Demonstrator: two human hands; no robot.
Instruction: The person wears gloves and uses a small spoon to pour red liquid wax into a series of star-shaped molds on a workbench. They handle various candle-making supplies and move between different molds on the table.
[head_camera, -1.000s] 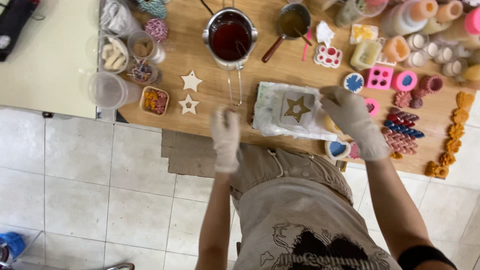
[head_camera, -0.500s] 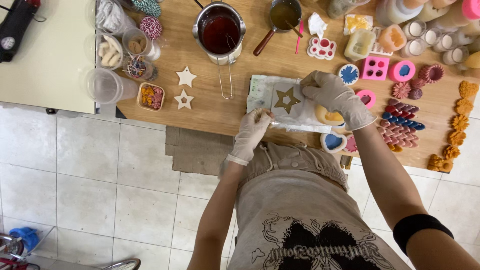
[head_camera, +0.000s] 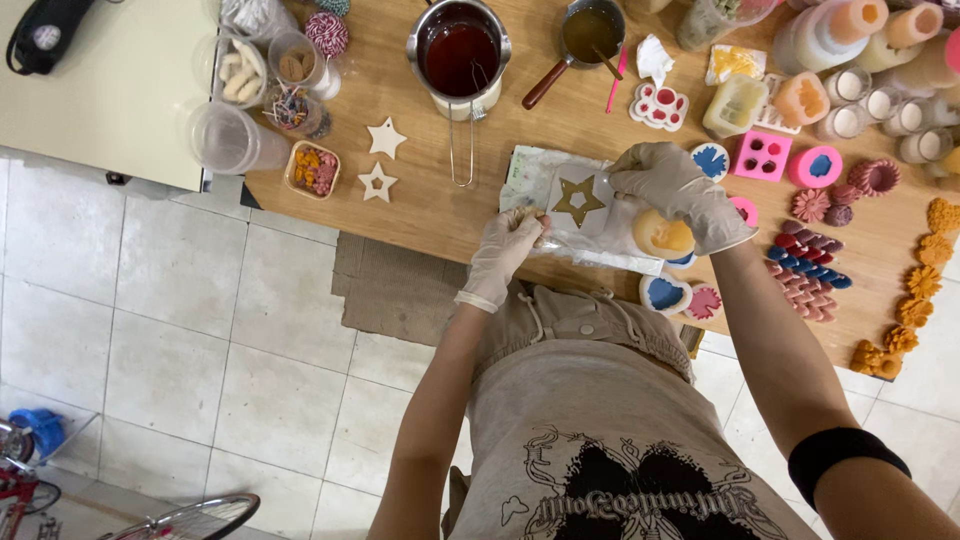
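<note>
A: What's the biggest thing in front of you?

B: Your wooden desk (head_camera: 420, 215), crowded with moulds and wax pieces. On it, near its front edge, lies a crumpled clear plastic sheet (head_camera: 530, 180), and on that sheet sits a pale square mould (head_camera: 580, 205) with a golden star shape in it.

A: And farther back?

B: A steel pot (head_camera: 459, 55) of dark red liquid stands behind the sheet, with a small saucepan (head_camera: 588, 35) just right of it. Two white stars (head_camera: 382, 160) lie to the left, well apart from the sheet.

A: Where are your hands?

B: Both are gloved. Your right hand (head_camera: 678, 195) rests on the mould's right edge, its grip curled over the rim with fingers bent against it. A round yellow wax piece (head_camera: 662, 235) lies just below that hand.

A: The left?

B: Your left hand (head_camera: 505, 250) is at the sheet's lower left corner, its grip pressed together, pinching the plastic edge.
</note>
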